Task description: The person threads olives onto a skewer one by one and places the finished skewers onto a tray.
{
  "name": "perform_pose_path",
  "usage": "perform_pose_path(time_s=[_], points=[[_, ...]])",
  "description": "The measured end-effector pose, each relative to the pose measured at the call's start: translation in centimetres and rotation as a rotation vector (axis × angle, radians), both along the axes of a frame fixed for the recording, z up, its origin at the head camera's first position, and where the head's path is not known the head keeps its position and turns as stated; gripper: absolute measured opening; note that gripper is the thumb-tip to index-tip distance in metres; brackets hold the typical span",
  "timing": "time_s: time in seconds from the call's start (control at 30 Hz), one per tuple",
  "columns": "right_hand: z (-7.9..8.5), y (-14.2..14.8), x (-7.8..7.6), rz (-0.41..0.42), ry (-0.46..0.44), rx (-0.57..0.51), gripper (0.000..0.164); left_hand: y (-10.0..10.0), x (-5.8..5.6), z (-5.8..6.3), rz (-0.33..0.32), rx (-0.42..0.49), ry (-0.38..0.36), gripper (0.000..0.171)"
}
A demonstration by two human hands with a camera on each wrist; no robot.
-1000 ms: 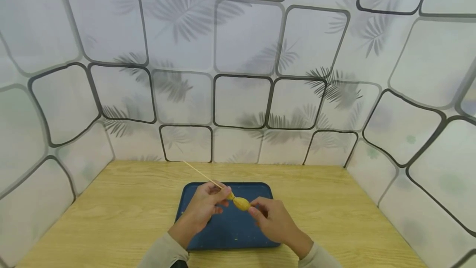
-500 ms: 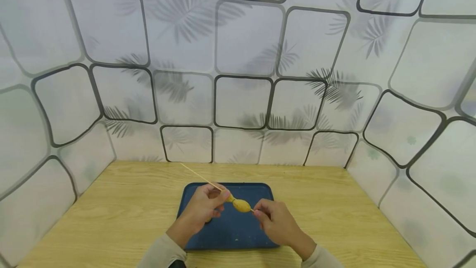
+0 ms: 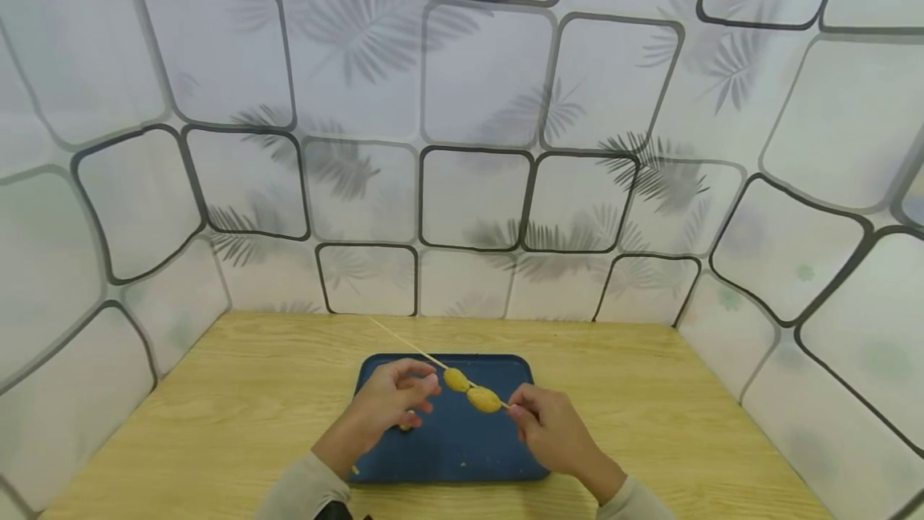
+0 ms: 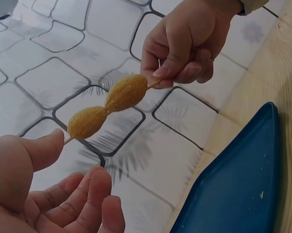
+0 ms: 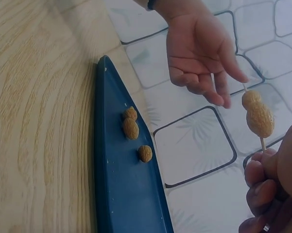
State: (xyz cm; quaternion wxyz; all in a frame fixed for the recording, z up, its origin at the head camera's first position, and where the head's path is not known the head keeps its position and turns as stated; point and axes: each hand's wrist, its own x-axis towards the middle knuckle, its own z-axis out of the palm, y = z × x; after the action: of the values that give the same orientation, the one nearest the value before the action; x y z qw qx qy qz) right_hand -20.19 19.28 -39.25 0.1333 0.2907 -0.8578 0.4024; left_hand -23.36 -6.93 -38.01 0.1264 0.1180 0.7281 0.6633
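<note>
The right hand [image 3: 554,430] pinches a stick [image 3: 426,355] bearing two yellow lumps [image 4: 128,92]; the left hand [image 3: 388,404], fingers loosely parted, holds nothing near it, above a blue tray [image 3: 469,452]

The left hand [image 3: 393,396] is relaxed, its thumb spread apart from the slightly bent fingers. The right hand [image 3: 552,428] pinches, thumb against curled forefinger. Both arms [image 3: 306,488] slant inward, the hands apart.
</note>
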Motion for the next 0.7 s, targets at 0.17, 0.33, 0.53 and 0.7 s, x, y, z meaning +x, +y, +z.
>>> perform_pose_path(time_s=[0.17,0.33,0.53,0.7], points=[[0.0,0.6,0.1,-0.015,-0.016,-0.007,0.018,-1.0,-0.5,-0.6,0.039,-0.063,0.013,0.034],[-0.4,1.3,-0.1,-0.032,-0.019,0.0,0.02,-1.8,-1.2,-1.6,0.091,-0.147,0.048,0.028],[-0.7,1.7,-0.2,-0.031,-0.011,0.003,0.02,-2.4,-1.7,-2.7,0.095,-0.311,0.106,0.027],[-0.8,2.0,-0.1,-0.034,-0.018,0.005,0.02,-2.6,-1.7,-3.0,0.078,-0.564,0.214,0.03]])
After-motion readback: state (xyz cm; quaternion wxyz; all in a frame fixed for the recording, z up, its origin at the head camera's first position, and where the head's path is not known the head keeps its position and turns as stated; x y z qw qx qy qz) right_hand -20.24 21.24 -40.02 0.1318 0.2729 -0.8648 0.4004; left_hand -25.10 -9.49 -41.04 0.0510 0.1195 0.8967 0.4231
